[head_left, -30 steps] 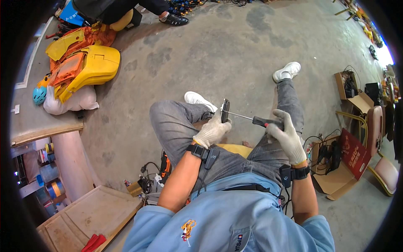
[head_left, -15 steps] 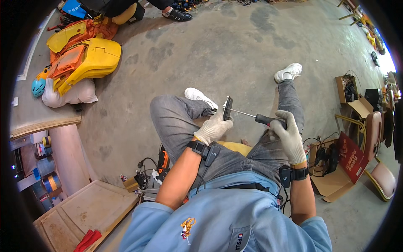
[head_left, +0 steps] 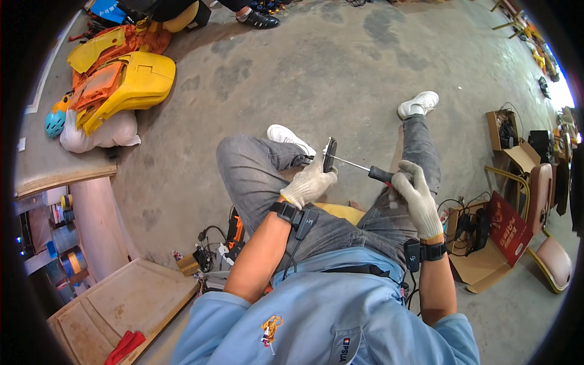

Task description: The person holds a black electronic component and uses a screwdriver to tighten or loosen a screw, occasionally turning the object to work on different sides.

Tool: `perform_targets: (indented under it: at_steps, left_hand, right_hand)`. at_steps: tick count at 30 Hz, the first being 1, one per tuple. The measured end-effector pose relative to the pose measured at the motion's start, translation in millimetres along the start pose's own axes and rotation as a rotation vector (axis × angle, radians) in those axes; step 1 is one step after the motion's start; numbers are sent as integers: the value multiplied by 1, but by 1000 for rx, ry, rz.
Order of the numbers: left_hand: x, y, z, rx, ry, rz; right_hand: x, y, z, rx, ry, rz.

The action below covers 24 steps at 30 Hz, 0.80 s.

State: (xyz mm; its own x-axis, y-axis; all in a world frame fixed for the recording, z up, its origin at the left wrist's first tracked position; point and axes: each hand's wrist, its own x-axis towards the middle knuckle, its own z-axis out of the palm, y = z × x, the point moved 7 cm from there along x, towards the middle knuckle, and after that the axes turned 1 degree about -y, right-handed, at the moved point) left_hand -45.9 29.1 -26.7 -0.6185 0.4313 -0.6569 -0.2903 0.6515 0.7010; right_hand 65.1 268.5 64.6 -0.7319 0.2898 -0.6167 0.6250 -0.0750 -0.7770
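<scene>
My left hand [head_left: 309,184], in a cream knit glove, is closed on a small flat black part [head_left: 330,156] with a pale edge, held upright over my lap. What kind of part it is I cannot make out. In my gloved right hand [head_left: 416,190] is a screwdriver [head_left: 380,174] with a dark handle, gripped near the handle's end. Its thin metal shaft points left, and the tip meets the face of the black part. My fingers hide the rear of the handle.
Yellow and orange plastic shells [head_left: 137,82] lie at the far left by a white sack [head_left: 103,132]. A wooden panel [head_left: 137,298] with a red glove [head_left: 126,347] is at lower left. On the right stand an open cardboard box [head_left: 480,258] and a chair [head_left: 540,194]. Another person's shoe [head_left: 260,20] shows at the top.
The fingers of my right hand have shifted slightly around the screwdriver's handle. My left hand and the black part stay nearly in place.
</scene>
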Motion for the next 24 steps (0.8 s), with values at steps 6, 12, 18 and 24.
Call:
perform_targets:
  at_steps: [6, 12, 18, 24]
  left_hand:
    - [0, 0, -1, 79, 4, -24]
    - [0, 4, -1, 79, -5, -12]
    - [0, -1, -2, 89, -14, -22]
    - [2, -1, -1, 92, -2, -9]
  right_hand:
    - [4, -5, -7, -38, -31, -21]
    - [1, 8, -3, -34, 12, -107]
    - [1, 0, 0, 22, -54, 24]
    - [3, -4, -5, -112, 46, -198]
